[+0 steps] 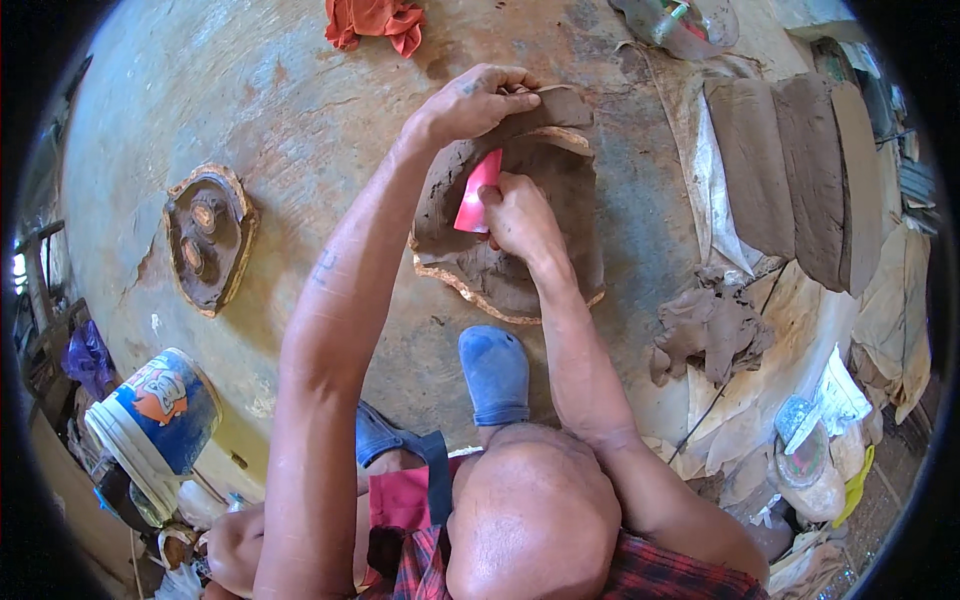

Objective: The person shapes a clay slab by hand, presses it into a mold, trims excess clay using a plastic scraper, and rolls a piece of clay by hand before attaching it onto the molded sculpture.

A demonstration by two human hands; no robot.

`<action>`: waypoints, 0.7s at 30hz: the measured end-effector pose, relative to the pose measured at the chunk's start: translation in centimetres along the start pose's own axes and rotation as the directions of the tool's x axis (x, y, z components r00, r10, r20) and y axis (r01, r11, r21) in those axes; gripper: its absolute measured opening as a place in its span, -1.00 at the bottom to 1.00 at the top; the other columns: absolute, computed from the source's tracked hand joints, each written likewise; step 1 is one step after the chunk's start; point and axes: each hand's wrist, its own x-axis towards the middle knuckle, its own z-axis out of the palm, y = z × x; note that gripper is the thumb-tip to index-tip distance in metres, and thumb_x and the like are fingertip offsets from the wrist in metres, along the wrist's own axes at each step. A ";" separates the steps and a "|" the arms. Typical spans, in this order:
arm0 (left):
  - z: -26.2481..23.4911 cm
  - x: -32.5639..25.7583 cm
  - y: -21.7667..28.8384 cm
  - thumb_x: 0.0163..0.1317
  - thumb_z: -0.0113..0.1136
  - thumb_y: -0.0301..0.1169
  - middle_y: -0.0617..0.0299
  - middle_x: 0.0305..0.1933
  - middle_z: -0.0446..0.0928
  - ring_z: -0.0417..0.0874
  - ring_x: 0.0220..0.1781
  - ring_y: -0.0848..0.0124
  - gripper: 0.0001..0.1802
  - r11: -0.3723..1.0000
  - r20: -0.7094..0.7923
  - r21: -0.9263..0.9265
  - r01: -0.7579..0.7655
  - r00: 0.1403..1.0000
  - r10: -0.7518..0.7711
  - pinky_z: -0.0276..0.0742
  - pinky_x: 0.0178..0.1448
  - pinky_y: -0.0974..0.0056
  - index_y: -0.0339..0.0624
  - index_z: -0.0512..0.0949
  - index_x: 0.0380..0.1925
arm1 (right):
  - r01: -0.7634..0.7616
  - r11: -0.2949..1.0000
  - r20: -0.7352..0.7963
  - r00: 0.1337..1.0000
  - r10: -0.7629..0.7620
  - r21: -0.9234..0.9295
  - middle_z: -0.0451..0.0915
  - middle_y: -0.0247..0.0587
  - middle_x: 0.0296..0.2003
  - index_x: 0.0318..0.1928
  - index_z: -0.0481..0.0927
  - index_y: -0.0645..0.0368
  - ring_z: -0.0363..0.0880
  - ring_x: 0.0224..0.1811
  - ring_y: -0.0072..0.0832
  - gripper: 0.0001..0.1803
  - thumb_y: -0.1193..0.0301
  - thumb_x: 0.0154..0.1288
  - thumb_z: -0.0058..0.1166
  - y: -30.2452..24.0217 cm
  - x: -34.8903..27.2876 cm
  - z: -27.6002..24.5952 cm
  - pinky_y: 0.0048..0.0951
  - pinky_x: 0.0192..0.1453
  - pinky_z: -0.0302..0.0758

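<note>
Wet brown clay (575, 205) lines a shallow mould (462, 287) with a ragged, pale orange rim, lying on the floor ahead of me. My right hand (522, 215) is closed round a pink-red scraper (478, 190). Its blade rests against the clay on the left inner side of the mould. At the far edge, my left hand (487, 100) has its fingers curled over a flap of clay (548, 112), thumb pressed on top. The undersides of the left fingers are hidden.
A smaller clay-filled mould (210, 240) lies to the left. Stacked clay slabs (790, 170) and a torn clay lump (715, 330) are at right. A red cloth (375, 22) lies far ahead; a white-and-blue bucket (160, 415) is at lower left. My blue shoe (494, 375) stands near the mould.
</note>
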 end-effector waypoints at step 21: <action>-2.1 -4.2 2.0 0.55 0.27 -0.26 0.34 0.00 0.69 0.62 0.03 0.58 -0.59 0.957 -0.181 -0.272 -0.095 0.983 0.046 0.54 0.18 0.40 -0.30 0.63 0.24 | 0.102 0.964 0.072 0.994 -0.087 -0.244 0.69 0.35 -0.38 -0.20 0.63 0.40 0.74 -0.22 0.24 -0.62 0.26 0.51 -0.02 -0.2 -4.8 5.1 0.15 0.08 0.58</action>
